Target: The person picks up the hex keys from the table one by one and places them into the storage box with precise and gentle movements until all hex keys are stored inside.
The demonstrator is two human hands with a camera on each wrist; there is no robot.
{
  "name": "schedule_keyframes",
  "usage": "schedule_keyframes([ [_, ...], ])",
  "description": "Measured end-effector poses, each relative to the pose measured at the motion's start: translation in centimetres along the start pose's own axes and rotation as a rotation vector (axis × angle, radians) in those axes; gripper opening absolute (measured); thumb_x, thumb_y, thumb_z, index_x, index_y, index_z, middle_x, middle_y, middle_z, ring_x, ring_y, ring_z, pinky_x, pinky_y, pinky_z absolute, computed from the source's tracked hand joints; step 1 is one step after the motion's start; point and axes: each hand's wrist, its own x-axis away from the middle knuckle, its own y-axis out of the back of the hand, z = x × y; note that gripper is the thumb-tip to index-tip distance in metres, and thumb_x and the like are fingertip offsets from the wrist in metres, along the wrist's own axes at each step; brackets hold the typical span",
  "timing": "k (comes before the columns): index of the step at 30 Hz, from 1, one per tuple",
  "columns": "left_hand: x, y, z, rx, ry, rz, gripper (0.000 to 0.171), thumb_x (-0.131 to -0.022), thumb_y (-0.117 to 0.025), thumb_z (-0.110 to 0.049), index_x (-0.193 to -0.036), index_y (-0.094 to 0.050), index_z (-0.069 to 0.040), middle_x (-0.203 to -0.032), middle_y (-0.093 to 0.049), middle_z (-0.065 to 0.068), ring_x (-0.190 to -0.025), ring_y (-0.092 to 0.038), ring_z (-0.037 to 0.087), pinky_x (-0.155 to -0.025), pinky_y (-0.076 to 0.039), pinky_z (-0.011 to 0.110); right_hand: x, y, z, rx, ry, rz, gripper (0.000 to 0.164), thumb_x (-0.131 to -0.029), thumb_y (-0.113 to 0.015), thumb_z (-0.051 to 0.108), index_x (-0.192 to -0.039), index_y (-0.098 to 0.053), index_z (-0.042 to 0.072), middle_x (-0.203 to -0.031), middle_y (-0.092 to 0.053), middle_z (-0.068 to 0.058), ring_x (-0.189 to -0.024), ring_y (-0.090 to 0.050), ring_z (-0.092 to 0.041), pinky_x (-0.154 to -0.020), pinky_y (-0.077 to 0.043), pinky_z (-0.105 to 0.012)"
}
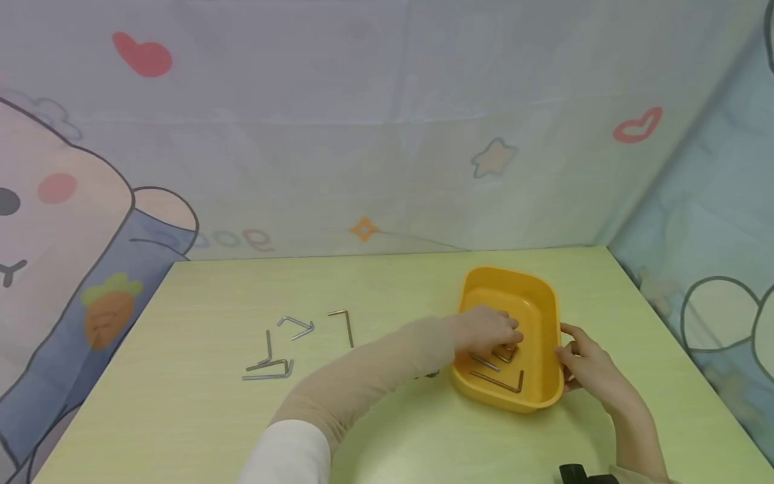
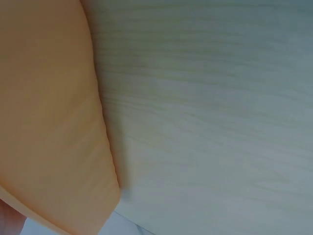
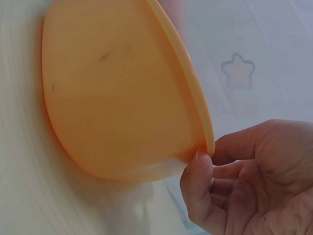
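A yellow plastic tray is at the right of the table, with several L-shaped hex keys lying in it. My left hand reaches over its left wall, fingers down inside, right by the hex keys; I cannot tell whether they grip one. At the right side, my right hand holds the tray's rim between thumb and fingers. The right wrist view shows that hand pinching the rim. In the left wrist view, the tray's outer wall fills the left part.
Several more hex keys, silver and bronze, lie left of centre on the pale wooden table. A bronze one is just beyond my left forearm. Something small and dark shows under that sleeve. A printed cloth hangs behind the table.
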Motion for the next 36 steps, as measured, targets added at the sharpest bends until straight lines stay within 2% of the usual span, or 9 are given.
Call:
schedule_keyframes([
  [5, 0.1, -0.1, 0.1, 0.007, 0.004, 0.006, 0.026, -0.099, -0.051, -0.021, -0.122, -0.058, -0.029, -0.112, -0.059, -0.012, -0.097, -0.054, 0.005, -0.072, -0.047, 0.018, 0.0, 0.0, 0.0, -0.002, 0.002, -0.002, 0.057, -0.102, -0.038, 0.013, -0.148, -0.013, -0.008, -0.090, -0.052, -0.013, -0.069, -0.057, -0.015, -0.060, -0.056, -0.028],
  [13, 0.5, 0.0, 0.0, 0.039, 0.033, 0.030, 0.029, -0.099, -0.051, -0.019, -0.124, -0.057, -0.031, -0.114, -0.058, -0.012, -0.098, -0.054, 0.006, -0.071, -0.049, 0.020, -0.1, 0.0, -0.1, -0.004, 0.002, 0.000, 0.057, -0.102, -0.038, 0.013, -0.148, -0.012, -0.008, -0.089, -0.052, -0.013, -0.069, -0.058, -0.015, -0.061, -0.057, -0.029],
  [21, 0.9, 0.2, -0.1, 0.081, 0.068, 0.051, 0.026, -0.098, -0.053, -0.019, -0.120, -0.058, -0.031, -0.110, -0.057, -0.012, -0.093, -0.053, 0.006, -0.069, -0.044, 0.019, -0.2, 0.0, -0.1, 0.000, 0.006, 0.000, 0.057, -0.102, -0.038, 0.013, -0.148, -0.012, -0.009, -0.090, -0.052, -0.014, -0.069, -0.057, -0.015, -0.060, -0.056, -0.029],
  [29, 2.4, 1.0, -0.6, 0.056, 0.076, -0.030, 0.026, -0.098, -0.052, -0.022, -0.121, -0.060, -0.033, -0.114, -0.059, -0.011, -0.097, -0.056, 0.007, -0.074, -0.047, 0.021, -0.3, 0.0, -0.2, -0.002, 0.005, 0.001, 0.057, -0.102, -0.038, 0.013, -0.148, -0.012, -0.009, -0.091, -0.052, -0.014, -0.069, -0.057, -0.015, -0.060, -0.056, -0.028],
  [36, 3.7, 1.6, -1.4, 0.046, 0.099, -0.053, 0.022, -0.097, -0.054, -0.033, -0.118, -0.060, -0.032, -0.114, -0.059, -0.011, -0.099, -0.056, 0.008, -0.073, -0.046, 0.023, -0.3, 0.0, -0.3, -0.003, 0.003, 0.001, 0.057, -0.102, -0.038, 0.013, -0.148, -0.012, -0.009, -0.090, -0.052, -0.014, -0.069, -0.057, -0.015, -0.060, -0.056, -0.028],
])
